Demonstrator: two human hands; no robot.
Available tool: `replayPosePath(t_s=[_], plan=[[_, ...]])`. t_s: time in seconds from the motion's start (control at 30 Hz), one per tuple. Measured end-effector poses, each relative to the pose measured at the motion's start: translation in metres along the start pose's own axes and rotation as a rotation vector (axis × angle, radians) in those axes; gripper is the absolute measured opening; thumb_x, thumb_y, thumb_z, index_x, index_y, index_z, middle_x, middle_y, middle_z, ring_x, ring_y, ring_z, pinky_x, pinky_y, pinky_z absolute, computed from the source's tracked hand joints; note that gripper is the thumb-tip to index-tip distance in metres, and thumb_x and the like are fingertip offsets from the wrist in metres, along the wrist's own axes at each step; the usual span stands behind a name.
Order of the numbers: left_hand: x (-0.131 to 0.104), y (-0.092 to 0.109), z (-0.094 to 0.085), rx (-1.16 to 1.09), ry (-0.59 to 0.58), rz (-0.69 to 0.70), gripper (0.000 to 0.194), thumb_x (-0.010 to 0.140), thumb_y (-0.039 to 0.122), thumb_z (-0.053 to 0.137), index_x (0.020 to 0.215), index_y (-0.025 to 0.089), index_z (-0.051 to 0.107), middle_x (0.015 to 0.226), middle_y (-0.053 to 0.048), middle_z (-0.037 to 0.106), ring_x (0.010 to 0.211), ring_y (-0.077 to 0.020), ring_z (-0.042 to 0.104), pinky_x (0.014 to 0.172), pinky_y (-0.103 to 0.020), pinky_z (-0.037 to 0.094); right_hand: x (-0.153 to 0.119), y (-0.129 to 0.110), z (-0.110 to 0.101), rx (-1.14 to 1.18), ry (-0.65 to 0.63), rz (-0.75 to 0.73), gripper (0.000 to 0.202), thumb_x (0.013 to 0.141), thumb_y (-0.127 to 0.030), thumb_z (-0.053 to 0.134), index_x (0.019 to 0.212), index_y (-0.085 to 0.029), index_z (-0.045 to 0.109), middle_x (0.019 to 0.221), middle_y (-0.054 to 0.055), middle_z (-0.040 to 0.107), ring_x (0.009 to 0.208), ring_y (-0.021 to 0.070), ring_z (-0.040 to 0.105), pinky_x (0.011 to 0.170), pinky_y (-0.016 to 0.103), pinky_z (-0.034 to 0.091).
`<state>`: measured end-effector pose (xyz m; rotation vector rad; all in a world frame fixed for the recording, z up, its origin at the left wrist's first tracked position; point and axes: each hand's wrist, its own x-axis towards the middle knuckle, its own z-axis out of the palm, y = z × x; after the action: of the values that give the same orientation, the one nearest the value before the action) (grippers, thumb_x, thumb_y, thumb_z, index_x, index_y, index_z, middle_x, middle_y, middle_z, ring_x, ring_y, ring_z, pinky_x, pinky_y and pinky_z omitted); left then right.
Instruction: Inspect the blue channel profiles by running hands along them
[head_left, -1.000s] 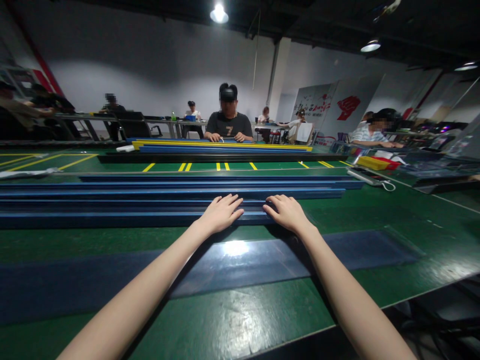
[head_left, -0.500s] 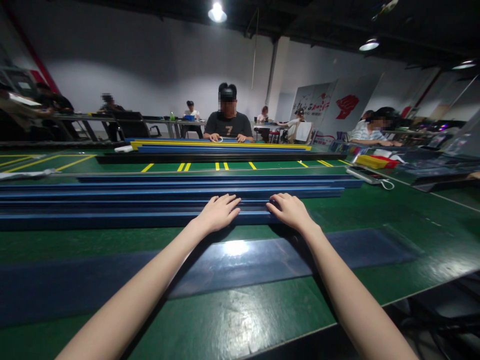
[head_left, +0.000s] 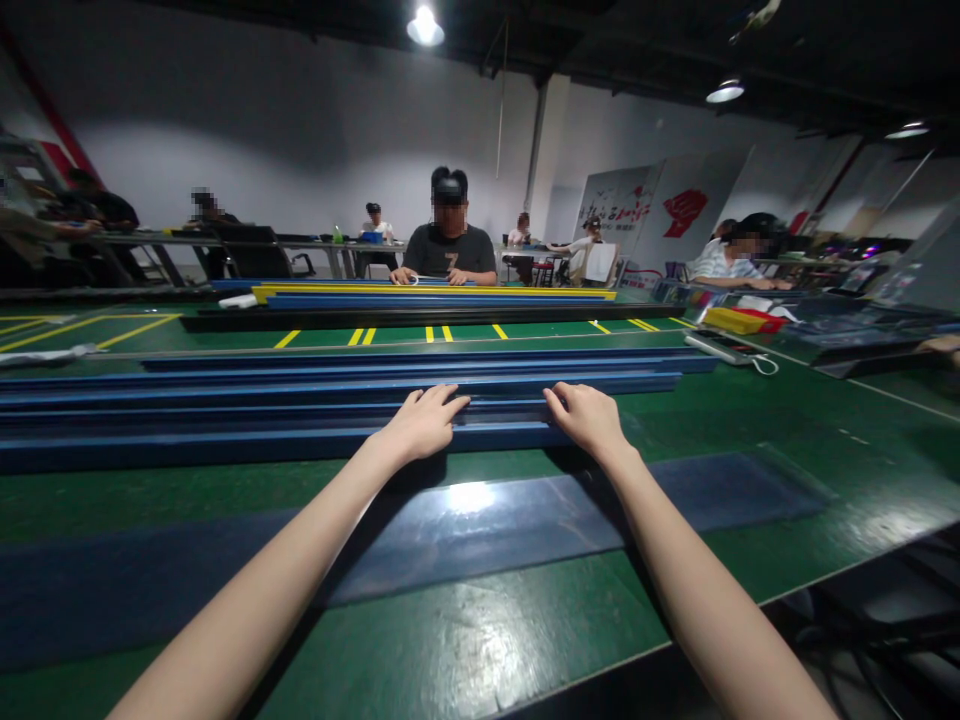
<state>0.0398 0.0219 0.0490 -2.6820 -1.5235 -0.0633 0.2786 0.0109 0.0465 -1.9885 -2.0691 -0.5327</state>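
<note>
Several long blue channel-shaped strips lie side by side across the green table (head_left: 420,650). My left hand (head_left: 421,420) rests over the nearest blue strip (head_left: 499,435), its fingers outstretched and spread. At that strip's right end, my right hand (head_left: 589,415) is bent over it, with the fingers curled on the edge; its fingertips are partly hidden. Behind it lies another blue strip (head_left: 630,383), just beyond my fingers. Closer to me, under my forearms, a flat clear sheet (head_left: 480,530) lies on the table and reflects the lamp.
Yellow strips (head_left: 450,291), blue strips and a dark strip (head_left: 330,322) lie across the far side, before a seated person (head_left: 450,250). A white device with a cord (head_left: 727,348) and a yellow tray (head_left: 731,319) are at right. Yellow tape lines (head_left: 360,337) mark the table.
My hands have moved slightly apart along the nearest strip, the left one leftward and the right one a little rightward. The whole view has shifted slightly.
</note>
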Motion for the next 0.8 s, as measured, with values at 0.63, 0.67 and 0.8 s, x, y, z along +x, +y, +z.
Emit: replayPosePath(t_s=[0.63, 0.67, 0.8], plan=[[0.001, 0.009, 0.009, -0.021, 0.107, 0.005, 0.047, 0.089, 0.041, 0.025, 0.127, 0.018, 0.039, 0.134, -0.011, 0.037, 0.123, -0.0217, 0.033, 0.098, -0.04, 0.028, -0.005, -0.02, 0.004, 0.129, 0.045, -0.22, 0.029, 0.087, -0.032, 0.033, 0.089, -0.022, 0.06, 0.082, 0.003, 0.063, 0.078, 0.0135, 0.056, 0.062, 0.022, 0.031], [0.002, 0.009, 0.01, -0.027, 0.101, 0.001, 0.047, 0.089, 0.04, 0.025, 0.128, 0.019, 0.038, 0.134, -0.01, 0.037, 0.124, -0.0214, 0.032, 0.098, -0.04, 0.027, -0.005, -0.019, 0.004, 0.123, 0.046, -0.223, 0.029, 0.087, -0.032, 0.033, 0.09, -0.022, 0.06, 0.082, 0.003, 0.063, 0.078, 0.0136, 0.056, 0.062, 0.022, 0.031], [0.002, 0.007, 0.012, -0.043, 0.09, -0.006, 0.045, 0.089, 0.033, 0.024, 0.131, 0.021, 0.033, 0.137, -0.008, 0.033, 0.126, -0.0204, 0.028, 0.1, -0.041, 0.024, -0.004, -0.015, 0.006, 0.08, 0.07, -0.223, 0.028, 0.087, -0.031, 0.034, 0.087, -0.021, 0.06, 0.08, 0.003, 0.063, 0.076, 0.014, 0.056, 0.063, 0.023, 0.03]])
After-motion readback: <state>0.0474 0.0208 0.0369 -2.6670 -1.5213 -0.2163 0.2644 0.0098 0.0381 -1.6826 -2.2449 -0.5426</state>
